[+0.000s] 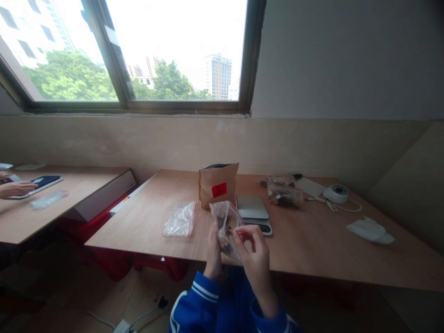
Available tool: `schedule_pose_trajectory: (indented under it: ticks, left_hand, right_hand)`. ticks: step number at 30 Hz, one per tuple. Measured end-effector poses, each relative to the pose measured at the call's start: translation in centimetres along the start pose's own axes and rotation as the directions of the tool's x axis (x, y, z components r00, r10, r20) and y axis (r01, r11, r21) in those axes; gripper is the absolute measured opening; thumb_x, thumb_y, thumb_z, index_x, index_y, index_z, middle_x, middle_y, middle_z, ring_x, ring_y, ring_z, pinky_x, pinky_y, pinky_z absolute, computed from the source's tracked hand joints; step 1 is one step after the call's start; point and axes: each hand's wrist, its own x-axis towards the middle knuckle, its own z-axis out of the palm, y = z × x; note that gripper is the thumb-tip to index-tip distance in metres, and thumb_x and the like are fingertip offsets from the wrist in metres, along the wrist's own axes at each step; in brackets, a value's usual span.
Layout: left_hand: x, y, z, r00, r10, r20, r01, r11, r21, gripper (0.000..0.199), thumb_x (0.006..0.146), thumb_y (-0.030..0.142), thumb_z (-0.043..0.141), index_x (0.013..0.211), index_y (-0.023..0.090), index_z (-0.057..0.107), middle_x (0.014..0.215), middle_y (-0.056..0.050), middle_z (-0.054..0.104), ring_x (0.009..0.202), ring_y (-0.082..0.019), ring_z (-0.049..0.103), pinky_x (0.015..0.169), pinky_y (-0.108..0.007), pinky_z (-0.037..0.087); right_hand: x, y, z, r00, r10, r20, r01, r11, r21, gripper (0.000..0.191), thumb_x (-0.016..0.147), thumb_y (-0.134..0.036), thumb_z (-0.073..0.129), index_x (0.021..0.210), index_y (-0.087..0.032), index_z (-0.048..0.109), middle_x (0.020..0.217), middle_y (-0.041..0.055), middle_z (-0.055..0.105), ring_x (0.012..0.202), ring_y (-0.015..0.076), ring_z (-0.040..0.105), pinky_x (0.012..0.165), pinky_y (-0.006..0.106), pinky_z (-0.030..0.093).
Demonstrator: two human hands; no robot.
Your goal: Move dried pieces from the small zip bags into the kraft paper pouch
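Observation:
My left hand point(213, 253) and my right hand point(255, 252) hold a small clear plastic bag point(225, 222) with dark pieces inside, just in front of the wooden table's point(312, 240) near edge. Both hands pinch the bag, the right one near its top edge. Behind the bag stands a brown paper pouch point(218, 184) with a red label. A flat kitchen scale point(254, 212) lies right of the pouch. A pile of empty clear bags point(179, 219) lies to the left on the table.
Filled clear bags point(283, 193) sit at the back right, near a white round device point(336, 193) with a cable. A white cloth point(370, 230) lies far right. At a second table on the left, another person's hand point(15, 188) rests by a tablet point(43, 182).

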Motion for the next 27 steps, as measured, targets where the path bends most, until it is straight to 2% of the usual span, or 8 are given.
schedule_pose_trajectory:
  ticks: [3,5,8,10,13,17,20,27]
  left_hand:
    - [1.9,0.0,-0.5,0.992,0.093,-0.089,-0.09,0.995,0.041,0.052,0.082,0.057,0.05,0.112,0.016,0.063,0.114,-0.01,0.067,0.11,-0.025,0.059,0.099,-0.038,0.042]
    - [2.9,-0.2,-1.0,0.985,0.116,-0.131,-0.102,0.989,0.108,0.049,0.083,0.054,0.052,0.112,0.017,0.063,0.121,-0.01,0.064,0.12,-0.026,0.053,0.105,-0.039,0.037]
    - [4.0,-0.4,-1.6,0.979,0.122,-0.166,-0.088,0.976,0.197,0.044,0.083,0.05,0.055,0.113,0.019,0.062,0.126,-0.009,0.062,0.126,-0.026,0.048,0.107,-0.038,0.034]
    - [4.3,-0.6,-1.9,0.979,0.098,-0.176,-0.055,0.97,0.236,0.044,0.086,0.05,0.051,0.115,0.019,0.061,0.126,-0.01,0.062,0.125,-0.025,0.049,0.107,-0.038,0.035]
    - [4.4,-0.8,-2.3,0.976,0.091,-0.198,-0.028,0.953,0.302,0.048,0.088,0.052,0.047,0.12,0.019,0.059,0.13,-0.01,0.059,0.127,-0.025,0.048,0.109,-0.037,0.031]
    - [4.2,-1.1,-3.0,0.974,0.091,-0.209,-0.006,0.927,0.374,0.051,0.085,0.056,0.049,0.12,0.021,0.06,0.129,-0.009,0.06,0.128,-0.027,0.046,0.111,-0.038,0.025]
    - [4.2,-1.2,-3.2,0.984,0.095,-0.154,-0.038,0.941,0.338,0.049,0.085,0.055,0.049,0.117,0.02,0.062,0.125,-0.009,0.063,0.125,-0.027,0.049,0.11,-0.037,0.028]
    - [4.6,-1.6,-3.4,0.993,0.03,-0.113,-0.015,0.991,0.13,0.048,0.084,0.049,0.055,0.118,0.016,0.062,0.123,-0.011,0.064,0.125,-0.028,0.049,0.11,-0.039,0.03]
  right_hand:
    - [1.1,-0.4,0.5,0.992,-0.116,0.04,0.117,0.992,-0.047,0.011,0.088,-0.023,0.053,0.085,-0.02,0.064,0.081,0.0041,0.06,0.071,0.0157,0.058,0.065,0.027,0.05]
    - [2.3,0.0,1.0,0.993,-0.107,0.057,0.111,0.991,-0.074,0.011,0.087,-0.021,0.052,0.085,-0.02,0.063,0.081,0.0042,0.061,0.07,0.0155,0.059,0.065,0.027,0.051]
    - [4.5,1.7,1.8,0.997,0.009,0.071,-0.001,0.994,-0.111,0.007,0.083,-0.022,0.054,0.085,-0.018,0.06,0.079,0.0038,0.062,0.067,0.016,0.06,0.064,0.029,0.052]
    - [5.6,3.0,2.3,0.99,0.107,0.095,-0.094,0.987,-0.127,0.011,0.078,-0.025,0.059,0.087,-0.018,0.058,0.077,0.0035,0.063,0.063,0.0165,0.06,0.061,0.029,0.052]
    - [6.3,4.9,2.9,0.962,0.202,0.182,-0.182,0.976,-0.121,0.019,0.074,-0.028,0.064,0.089,-0.018,0.057,0.081,0.0042,0.066,0.061,0.0162,0.06,0.058,0.029,0.051]
    - [6.1,6.6,3.3,0.906,0.291,0.307,-0.259,0.956,-0.14,0.021,0.071,-0.02,0.062,0.092,-0.017,0.059,0.085,0.0057,0.069,0.068,0.0179,0.063,0.064,0.03,0.052]
    - [6.1,7.5,3.5,0.88,0.298,0.369,-0.259,0.954,-0.152,0.026,0.072,-0.017,0.059,0.098,-0.016,0.063,0.093,0.0074,0.069,0.076,0.0193,0.064,0.071,0.032,0.052]
    - [7.0,8.9,3.1,0.796,0.15,0.586,-0.187,0.982,0.001,0.029,0.077,-0.021,0.061,0.105,-0.019,0.067,0.113,0.0089,0.062,0.101,0.0227,0.06,0.091,0.037,0.047]
